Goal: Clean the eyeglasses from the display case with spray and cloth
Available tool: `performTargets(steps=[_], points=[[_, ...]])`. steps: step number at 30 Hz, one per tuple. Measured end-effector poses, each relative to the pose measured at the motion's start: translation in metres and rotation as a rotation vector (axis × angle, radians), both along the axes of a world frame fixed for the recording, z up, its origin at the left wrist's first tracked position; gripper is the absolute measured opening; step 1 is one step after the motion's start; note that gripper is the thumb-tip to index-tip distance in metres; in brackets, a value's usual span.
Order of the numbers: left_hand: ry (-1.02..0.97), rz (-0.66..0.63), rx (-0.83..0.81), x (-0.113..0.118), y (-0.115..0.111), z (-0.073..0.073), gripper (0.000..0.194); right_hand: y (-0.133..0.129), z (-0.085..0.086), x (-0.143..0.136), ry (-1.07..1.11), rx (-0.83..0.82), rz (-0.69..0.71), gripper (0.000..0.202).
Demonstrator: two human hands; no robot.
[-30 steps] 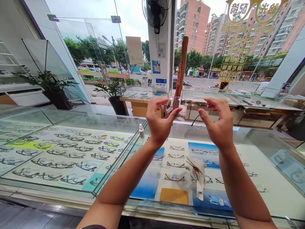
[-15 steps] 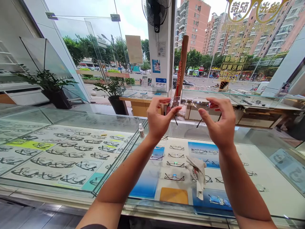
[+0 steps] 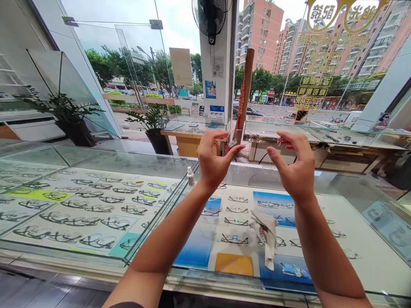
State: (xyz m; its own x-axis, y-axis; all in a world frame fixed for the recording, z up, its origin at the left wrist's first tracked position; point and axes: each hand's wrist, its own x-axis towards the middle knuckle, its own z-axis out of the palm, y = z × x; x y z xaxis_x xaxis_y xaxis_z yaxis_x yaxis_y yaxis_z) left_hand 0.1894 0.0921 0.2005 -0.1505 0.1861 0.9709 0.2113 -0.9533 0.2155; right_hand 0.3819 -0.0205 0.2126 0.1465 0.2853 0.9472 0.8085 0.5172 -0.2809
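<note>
above the glass bench (image 3: pixel 192 279), the left hand (image 3: pixel 213 161) and right hand (image 3: pixel 296 167) gripped opposite ends of the thin glasses (image 3: pixel 254 137), apparently by the rims; light, even finger pressure, clear of the lenses, suited holding them level.

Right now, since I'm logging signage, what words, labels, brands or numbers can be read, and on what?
"配镜", mirrored: left window decal.
"验光", mirrored: right window decal.
"隐形眼镜", mirrored: gold window panel.
Too small or blurred: remaining window lettering, bottle label, pillar posters, red lettering on the wooden post, street signs.
</note>
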Motion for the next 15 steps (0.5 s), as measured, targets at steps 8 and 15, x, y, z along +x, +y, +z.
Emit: performTargets(steps=[8, 15], points=[[-0.001, 0.097, 0.133, -0.0005, -0.0014, 0.0012, 0.042, 0.0028, -0.0018, 0.0011, 0.002, -0.024, 0.005, 0.037], [-0.002, 0.143, 0.17, -0.0017, -0.0013, -0.0006, 0.044, 0.003, -0.0014, 0.0008, 0.01, -0.041, 0.023, 0.036]])
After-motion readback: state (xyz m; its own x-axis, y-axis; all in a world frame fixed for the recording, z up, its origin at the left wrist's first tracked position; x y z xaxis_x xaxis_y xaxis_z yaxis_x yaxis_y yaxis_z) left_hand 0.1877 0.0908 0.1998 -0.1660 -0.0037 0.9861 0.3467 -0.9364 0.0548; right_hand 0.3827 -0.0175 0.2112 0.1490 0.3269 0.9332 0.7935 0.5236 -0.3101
